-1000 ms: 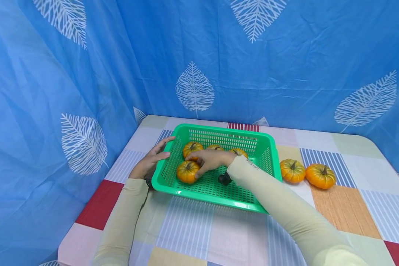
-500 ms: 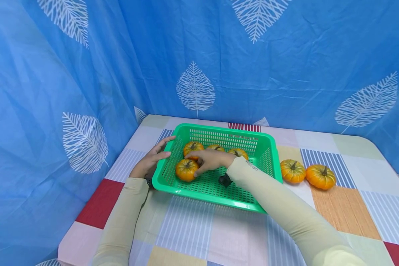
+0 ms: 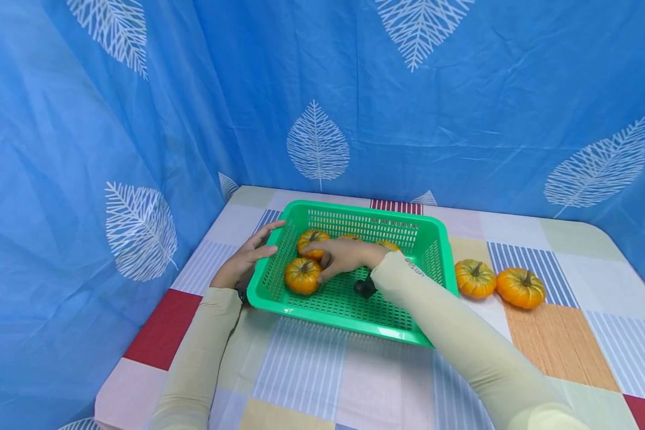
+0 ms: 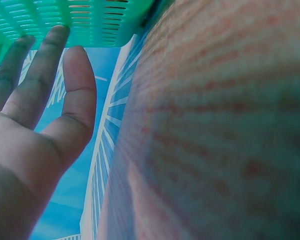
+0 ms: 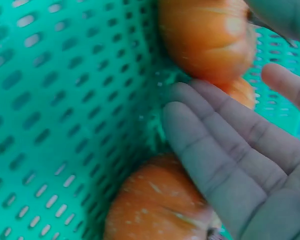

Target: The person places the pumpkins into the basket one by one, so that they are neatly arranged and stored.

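Pumpkins [image 3: 303, 277]: 4 in a green basket [image 3: 333, 321], the back 2 partly hidden by my R hand [image 3: 346, 255]; 2 more on the patchwork-covered table [image 3: 376, 382], to the R. R fingers straight, reaching btwn the 2 leftmost; can't tell if they're pressing either. L hand [image 3: 245, 258] spread, at basket's L rim.

A green perforated basket [image 3: 333, 323] stood on the counter [image 3: 368, 370]. Inside, at its left end, a ribbed orange pumpkin [image 3: 303, 276] sat stem up, just in front of a second pumpkin [image 3: 310, 237].
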`<state>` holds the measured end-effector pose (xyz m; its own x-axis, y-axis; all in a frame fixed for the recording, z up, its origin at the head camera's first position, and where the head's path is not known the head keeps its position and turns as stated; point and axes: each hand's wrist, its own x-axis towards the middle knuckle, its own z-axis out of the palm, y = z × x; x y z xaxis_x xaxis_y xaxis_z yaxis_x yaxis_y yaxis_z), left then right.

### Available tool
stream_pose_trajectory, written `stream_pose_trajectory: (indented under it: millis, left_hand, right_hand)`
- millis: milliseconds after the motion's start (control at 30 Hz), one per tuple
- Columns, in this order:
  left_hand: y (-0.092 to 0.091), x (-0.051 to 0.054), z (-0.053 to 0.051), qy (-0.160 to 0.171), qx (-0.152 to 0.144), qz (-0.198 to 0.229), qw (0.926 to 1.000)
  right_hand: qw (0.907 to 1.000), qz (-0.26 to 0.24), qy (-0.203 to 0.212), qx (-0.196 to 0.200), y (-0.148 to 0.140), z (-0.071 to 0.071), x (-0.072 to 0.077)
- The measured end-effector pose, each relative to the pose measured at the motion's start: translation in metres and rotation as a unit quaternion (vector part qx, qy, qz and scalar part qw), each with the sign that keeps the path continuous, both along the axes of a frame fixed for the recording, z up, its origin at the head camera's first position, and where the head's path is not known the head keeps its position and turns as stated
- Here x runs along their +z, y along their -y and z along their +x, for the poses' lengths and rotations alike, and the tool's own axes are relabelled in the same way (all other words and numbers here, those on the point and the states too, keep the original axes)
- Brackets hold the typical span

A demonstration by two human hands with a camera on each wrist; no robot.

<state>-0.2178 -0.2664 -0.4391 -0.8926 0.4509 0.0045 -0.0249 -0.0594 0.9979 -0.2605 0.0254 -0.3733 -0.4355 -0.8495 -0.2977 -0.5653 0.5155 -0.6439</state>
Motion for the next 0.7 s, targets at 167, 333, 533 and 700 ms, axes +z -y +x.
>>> stream_pose_trajectory:
  millis: [167, 333, 533, 700]
  left_hand:
    - [0.001, -0.001, -0.002, -0.006, 0.005, -0.015, 0.9998]
    - [0.001, -0.001, -0.002, 0.0, 0.003, -0.013, 0.9999]
    - [-0.001, 0.002, -0.001, 0.006, 0.008, -0.019, 0.9998]
    - [0.0, 0.001, -0.002, 0.006, 0.009, -0.021, 0.9997]
  right_hand:
    - [0.9999, -0.011, 0.005, -0.008, -0.005, -0.001, 0.007]
    - [0.9989, -0.036, 0.031, -0.004, -0.009, -0.003, 0.014]
    - [0.9936, -0.089, 0.069, -0.007, -0.014, -0.004, 0.024]
    - [0.9869, -0.132, 0.092, -0.015, -0.017, -0.005, 0.032]
